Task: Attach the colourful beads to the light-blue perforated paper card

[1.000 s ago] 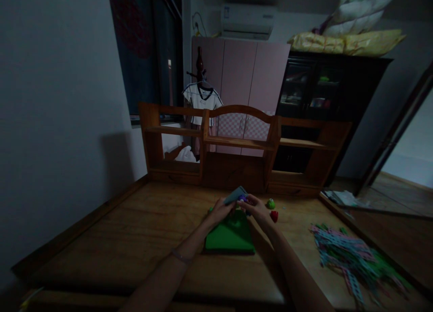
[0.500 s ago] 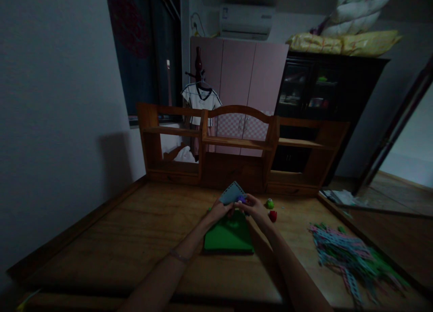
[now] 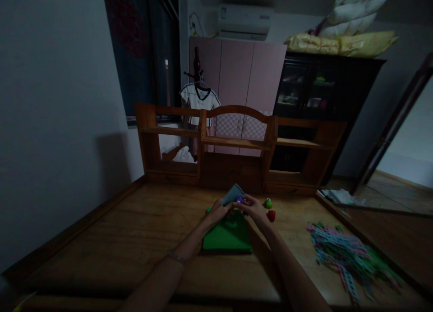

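The purple piece (image 3: 239, 199), pinched in the right hand's grip (image 3: 255, 208), was beside the pale-blue sheet (image 3: 232, 194), clasped in the left hand's grip (image 3: 220, 212), at twelve o'clock from the green board (image 3: 227, 240). On the bench (image 3: 145, 226), a green figure (image 3: 268, 204) sat at three o'clock, perforated strips (image 3: 341, 244) at four.

The desk (image 3: 135, 231) gave passage along its left edge; the left hand (image 3: 219, 210), right hand (image 3: 254, 208) and blue card (image 3: 232, 195) blocked the middle, a shelf unit (image 3: 233, 143) the back edge, and apparently tangled strips (image 3: 341, 246) the right edge's near end.
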Tool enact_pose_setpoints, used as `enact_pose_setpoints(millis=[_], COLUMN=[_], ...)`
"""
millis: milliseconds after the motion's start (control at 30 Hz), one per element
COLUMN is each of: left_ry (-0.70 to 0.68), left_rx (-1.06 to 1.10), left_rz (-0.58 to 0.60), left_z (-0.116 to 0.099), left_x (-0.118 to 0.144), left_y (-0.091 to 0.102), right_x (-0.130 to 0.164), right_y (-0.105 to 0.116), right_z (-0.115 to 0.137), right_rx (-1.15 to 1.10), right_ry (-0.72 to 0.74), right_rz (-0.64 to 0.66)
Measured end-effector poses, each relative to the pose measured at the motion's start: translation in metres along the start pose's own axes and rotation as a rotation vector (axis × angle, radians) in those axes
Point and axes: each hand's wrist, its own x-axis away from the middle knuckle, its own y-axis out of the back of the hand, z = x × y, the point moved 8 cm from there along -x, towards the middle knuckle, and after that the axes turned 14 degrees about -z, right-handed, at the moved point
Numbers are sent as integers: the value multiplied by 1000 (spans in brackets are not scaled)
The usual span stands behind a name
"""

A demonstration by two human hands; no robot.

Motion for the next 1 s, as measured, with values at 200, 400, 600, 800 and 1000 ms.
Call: enact_pose_setpoints(millis=[200,400,600,800,1000], left_ry=[6,-39,-40,0,-13], left_rx=[-32,-49,-45,-36,-16], left_rz=[26,10,28,2,14], left_z=[3,2,-2,1,3], left_x=[0,-1,0,0,0], left_y=[-2,-2,-2,0,-2], right_x=[0,-1,0,1,-1], right_y=[0,0,2,2,3], right_z=[-1,-2,0,-1,-3], right_rx=[-20,-28,-30,-48,-22], right_ry=[4,-14,-9,-5,-17], right_rz=[-5,-15,-29,-17,-31])
